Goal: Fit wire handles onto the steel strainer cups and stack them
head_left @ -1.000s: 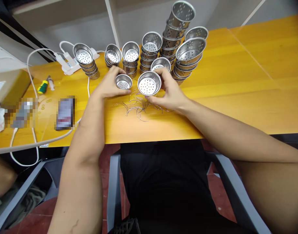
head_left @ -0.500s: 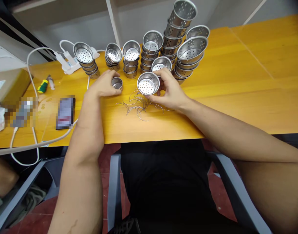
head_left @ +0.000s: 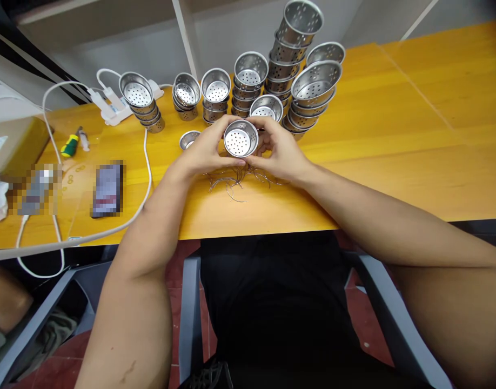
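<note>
Both hands, left (head_left: 207,151) and right (head_left: 286,154), gripping cup (head_left: 240,141) between them, near loose wires (head_left: 236,172). Several stacks (head_left: 287,70) standing behind; held cup unstacked, small cup (head_left: 188,140) apart beside left.

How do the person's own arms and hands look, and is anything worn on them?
The left hand and right hand are bare, without gloves. No ring, watch or bracelet is visible, and no sleeve shows on either arm. Black clothing covers the lap.
</note>
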Demonstrator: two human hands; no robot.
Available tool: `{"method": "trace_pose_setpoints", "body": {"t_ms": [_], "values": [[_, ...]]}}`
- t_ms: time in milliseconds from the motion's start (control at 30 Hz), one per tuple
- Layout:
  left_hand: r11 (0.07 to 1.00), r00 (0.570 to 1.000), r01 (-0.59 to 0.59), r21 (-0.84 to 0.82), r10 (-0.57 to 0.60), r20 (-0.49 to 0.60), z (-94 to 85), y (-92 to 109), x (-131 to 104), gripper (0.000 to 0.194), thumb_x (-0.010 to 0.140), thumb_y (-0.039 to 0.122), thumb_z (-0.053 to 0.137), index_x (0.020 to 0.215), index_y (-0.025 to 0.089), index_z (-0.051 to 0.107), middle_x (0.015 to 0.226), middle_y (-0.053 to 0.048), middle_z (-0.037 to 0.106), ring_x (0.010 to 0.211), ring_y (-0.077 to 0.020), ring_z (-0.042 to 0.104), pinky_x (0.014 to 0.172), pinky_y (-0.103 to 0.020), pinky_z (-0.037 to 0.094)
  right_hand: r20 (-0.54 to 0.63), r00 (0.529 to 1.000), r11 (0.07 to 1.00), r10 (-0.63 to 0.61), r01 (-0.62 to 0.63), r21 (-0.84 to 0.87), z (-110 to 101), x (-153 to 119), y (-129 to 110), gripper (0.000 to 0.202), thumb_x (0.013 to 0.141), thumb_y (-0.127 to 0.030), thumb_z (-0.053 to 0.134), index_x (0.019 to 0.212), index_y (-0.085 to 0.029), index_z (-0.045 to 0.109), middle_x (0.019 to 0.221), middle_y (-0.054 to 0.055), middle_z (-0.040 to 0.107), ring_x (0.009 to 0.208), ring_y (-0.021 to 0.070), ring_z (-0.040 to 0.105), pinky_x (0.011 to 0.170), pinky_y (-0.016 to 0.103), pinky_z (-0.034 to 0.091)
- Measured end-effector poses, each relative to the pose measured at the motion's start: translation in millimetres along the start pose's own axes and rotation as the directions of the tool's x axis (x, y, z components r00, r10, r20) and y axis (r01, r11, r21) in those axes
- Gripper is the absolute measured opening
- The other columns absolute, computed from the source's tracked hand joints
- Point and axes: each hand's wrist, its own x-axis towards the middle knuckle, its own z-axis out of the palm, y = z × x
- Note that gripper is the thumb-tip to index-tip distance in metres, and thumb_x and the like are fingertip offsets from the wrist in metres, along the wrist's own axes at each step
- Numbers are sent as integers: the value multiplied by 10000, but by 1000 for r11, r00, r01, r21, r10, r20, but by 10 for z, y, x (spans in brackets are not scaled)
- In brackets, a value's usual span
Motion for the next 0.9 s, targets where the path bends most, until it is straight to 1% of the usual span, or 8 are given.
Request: {"method": "trace_pose_setpoints", "body": {"t_ms": [100, 233, 300, 367, 433, 567, 767, 900], "values": [[998, 999, 39, -54, -40, -18, 56, -120, 16, 1232, 561, 1080, 1042, 1450, 297, 704, 1539, -132, 825, 1470, -430, 790, 1276, -608, 671, 82, 996, 999, 31, -33, 19, -8, -12, 20, 1078, 995, -764, 914, 1851, -265, 489, 1773, 216, 681, 1187, 362, 812, 929, 514, 738], [998, 995, 56, -32, -58, -83, 70, -206, -2, 1223, 564, 1111, 1014, 1412, 293, 685, 1516, -137, 809, 1458, -424, 793, 1268, -612, 684, 101, 993, 997, 57, -51, -63, -22, -31, 34, 949, 1072, -611, 843, 1859, -222, 481, 1543, 198, 780, 1006, 317, 800, 865, 489, 709], [999, 990, 49, -11, -50, -135, 64, -220, -10, 1196, 603, 1108, 999, 1431, 308, 674, 1550, -137, 785, 1495, -432, 780, 1306, -631, 668, 97, 994, 986, 46, -30, -162, -45, -31, 14, 720, 1106, -509, 800, 1734, -205, 621, 1448, 185, 786, 997, 315, 789, 921, 503, 705], [999, 985, 32, -2, -32, -168, 59, -224, -12, 1177, 640, 1115, 972, 1452, 317, 672, 1571, -137, 772, 1519, -435, 774, 1342, -646, 646, 125, 992, 960, 31, 6, -280, -68, -21, -19, 443, 1117, -430, 793, 1490, -191, 772, 1382, 183, 776, 1054, 332, 788, 1024, 527, 694], [1000, 986, 16, -8, -17, -167, 66, -221, -6, 1180, 658, 1128, 947, 1468, 313, 679, 1570, -140, 774, 1523, -437, 775, 1354, -655, 638, 185, 981, 920, 58, 19, -392, -77, -7, -50, 287, 1118, -387, 813, 1307, -171, 828, 1325, 195, 762, 1120, 365, 787, 1088, 554, 674], [999, 990, 30, -28, -34, -137, 117, -192, 19, 1250, 613, 1153, 938, 1504, 311, 695, 1558, -147, 791, 1541, -457, 763, 1347, -671, 636, 257, 953, 841, 162, 3, -541, -45, 16, -93, 241, 1164, -303, 738, 1299, -149, 865, 1349, 228, 773, 1175, 413, 792, 1066, 575, 665], [998, 991, 24, -55, -31, -130, 155, -153, 25, 1240, 582, 1127, 981, 1479, 314, 715, 1545, -147, 799, 1526, -458, 764, 1350, -675, 626, 210, 957, 790, 199, -30, -612, 9, 30, -155, 168, 1153, -210, 674, 1195, -172, 833, 1367, 218, 824, 1214, 439, 807, 1015, 549, 654], [999, 986, 38, 34, -31, -167, 122, -210, 36, 1177, 612, 1051, 1037, 1494, 344, 707, 1568, -128, 773, 1569, -468, 723, 1412, -705, 576, 202, 946, 756, 255, -65, -651, 23, 28, -227, 189, 1179, -205, 628, 1221, -150, 803, 1379, 254, 804, 1172, 441, 815, 963, 531, 635]]}}
